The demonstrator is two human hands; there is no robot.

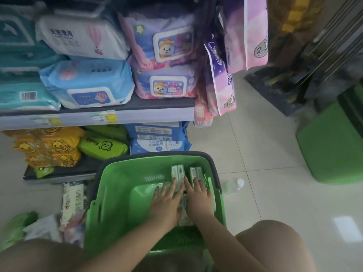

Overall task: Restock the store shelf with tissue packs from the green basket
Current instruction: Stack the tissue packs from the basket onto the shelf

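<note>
Fingers of both hands lie flat and nearly straight on the tissue packs at the bottom of the green basket (117, 193). Left hand (166, 203) and right hand (198, 197) sit side by side, palms down, pressing on the packs rather than curling round any of them; neither has lifted one.

Two upright pairs of slim packs (177, 171) stand just past the fingertips against the far wall of the basket, and another wrapped pack shows in the gap between the hands. How many lie under the palms cannot be told. The rest of the basket floor is bare green plastic.

Directly behind the basket stands the store shelf (137, 114). Its upper level holds large wipe packs — white, blue and purple ones. Its lower level (82, 169) carries yellow duck packs (49, 146), green packs (102, 146) and blue packs, with open dark board showing in front.

By the look of it, most of the basket has been emptied and only this last cluster remains to be gripped, lifted and placed.
</note>
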